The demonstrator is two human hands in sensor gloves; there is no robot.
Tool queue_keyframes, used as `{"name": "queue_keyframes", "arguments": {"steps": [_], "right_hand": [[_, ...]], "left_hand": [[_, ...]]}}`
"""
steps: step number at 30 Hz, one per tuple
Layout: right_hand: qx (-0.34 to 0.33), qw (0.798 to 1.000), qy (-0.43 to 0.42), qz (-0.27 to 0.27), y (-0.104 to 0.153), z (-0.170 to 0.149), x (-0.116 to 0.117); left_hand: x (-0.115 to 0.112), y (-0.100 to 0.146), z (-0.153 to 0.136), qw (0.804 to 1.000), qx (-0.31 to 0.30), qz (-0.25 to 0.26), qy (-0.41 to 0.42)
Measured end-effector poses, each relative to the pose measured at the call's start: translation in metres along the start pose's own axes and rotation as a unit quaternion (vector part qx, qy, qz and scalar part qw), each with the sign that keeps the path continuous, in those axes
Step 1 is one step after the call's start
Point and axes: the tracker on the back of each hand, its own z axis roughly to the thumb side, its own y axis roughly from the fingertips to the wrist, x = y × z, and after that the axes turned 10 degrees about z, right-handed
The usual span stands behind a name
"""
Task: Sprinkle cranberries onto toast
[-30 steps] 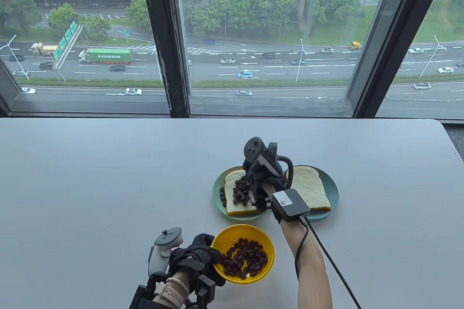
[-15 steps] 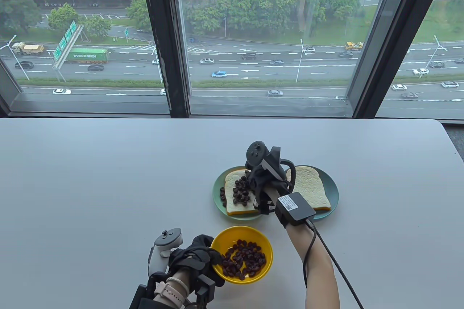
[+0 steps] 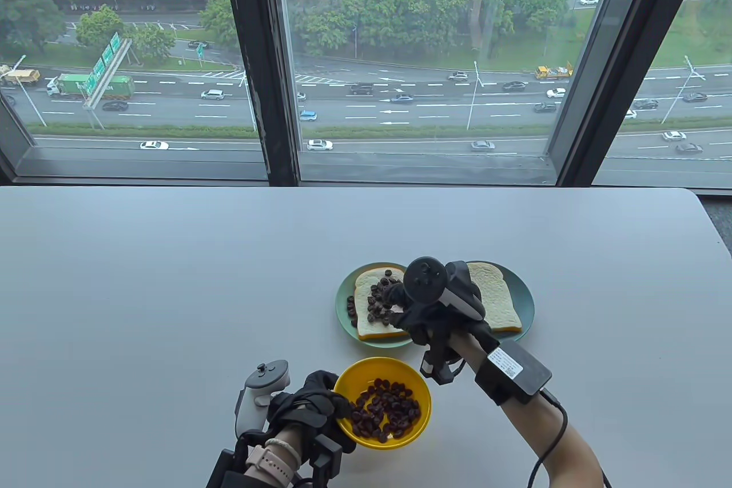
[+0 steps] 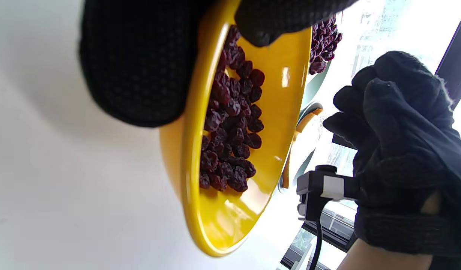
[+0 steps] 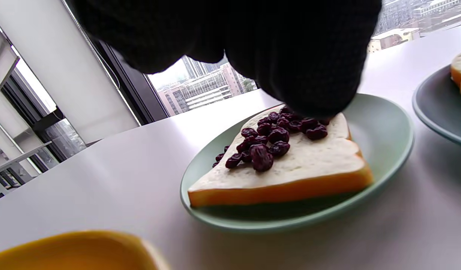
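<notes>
A yellow bowl (image 3: 420, 396) of dried cranberries (image 3: 386, 411) stands at the near middle of the table. My left hand (image 3: 317, 399) grips its left rim, with fingers (image 4: 140, 63) over the edge. A slice of toast (image 3: 369, 328) lies on a pale green plate (image 3: 342, 305), with a pile of cranberries (image 3: 380, 302) on it and a few on the plate (image 3: 350, 308). My right hand (image 3: 426, 313) hovers just over the toast's right side with curled fingers (image 4: 395, 123). I see nothing in them.
A second plate (image 3: 529, 305) with a plain slice of toast (image 3: 494, 296) sits right of the first and touches it. My right arm's sensor box and cable (image 3: 514, 371) hang beside the bowl. The window runs along the table's far edge.
My right hand has drawn back toward me and to the right, turning at the wrist. More cranberries now lie on the far part of the toast. My left hand and the bowl stay put.
</notes>
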Motion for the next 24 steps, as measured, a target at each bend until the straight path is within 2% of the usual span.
{"name": "queue_keyframes", "arguments": {"steps": [4,7,9,14,18,20,24], "right_hand": [[-0.087,0.994,0.022,0.064,0.031,0.027,0.010],[-0.120,0.986,0.041,0.112,0.046,0.041,0.024],[-0.128,0.978,0.085,0.143,0.053,0.049,0.036],[-0.129,0.954,0.201,0.181,0.059,0.055,0.059],[-0.132,0.938,0.217,0.238,0.061,0.060,0.076],[-0.132,0.929,0.258,0.228,0.060,0.063,0.083],[-0.132,0.916,0.341,0.164,0.059,0.070,0.094]], "left_hand": [[-0.002,0.001,0.001,1.000,-0.006,0.003,-0.003],[-0.003,0.001,0.001,1.000,-0.009,0.004,-0.003],[-0.003,0.001,0.001,1.000,-0.010,0.003,-0.001],[-0.004,0.001,0.002,1.000,-0.016,0.001,0.006],[-0.005,0.001,0.002,1.000,-0.019,0.003,0.011],[-0.006,0.000,0.001,1.000,-0.023,0.006,-0.004],[-0.007,-0.001,-0.002,1.000,-0.017,0.000,0.016]]}}
